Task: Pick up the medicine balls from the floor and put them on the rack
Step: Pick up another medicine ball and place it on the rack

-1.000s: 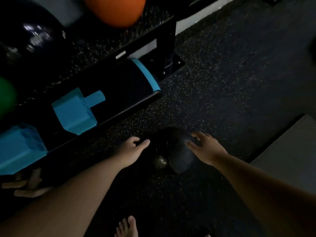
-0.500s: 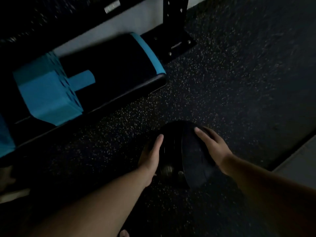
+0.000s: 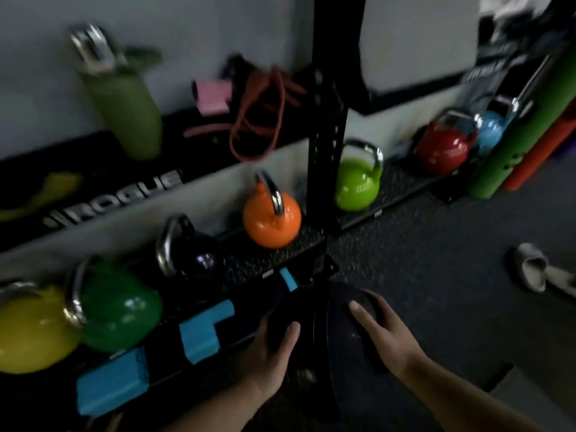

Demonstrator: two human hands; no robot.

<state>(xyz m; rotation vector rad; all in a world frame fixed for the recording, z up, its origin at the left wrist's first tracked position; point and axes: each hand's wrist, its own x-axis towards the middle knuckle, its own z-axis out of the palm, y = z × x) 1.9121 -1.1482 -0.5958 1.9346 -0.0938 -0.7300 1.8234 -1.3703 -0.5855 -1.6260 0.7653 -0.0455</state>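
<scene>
A dark, near-black medicine ball (image 3: 324,335) sits between my two hands at the bottom centre of the head view, lifted off the speckled floor. My left hand (image 3: 271,360) presses its left side with the thumb up. My right hand (image 3: 383,335) lies on its right top with fingers spread. The black rack (image 3: 327,113) stands straight ahead, its upright post rising above the ball. Its low shelf (image 3: 290,251) and an upper shelf (image 3: 93,194) marked ROGUE run leftward. The ball's lower part is lost in shadow.
Kettlebells line the low shelf: yellow (image 3: 31,332), green (image 3: 118,307), black (image 3: 190,244), orange (image 3: 271,219), lime (image 3: 358,182), red (image 3: 445,145), blue (image 3: 492,126). A black-and-blue pad (image 3: 199,335) lies below it. A slipper (image 3: 533,269) lies on the floor at right. Green and red rollers (image 3: 517,126) lean at far right.
Both hands have closed onto the ball and raised it from the floor. The view has swung up from the floor to the rack and wall.
</scene>
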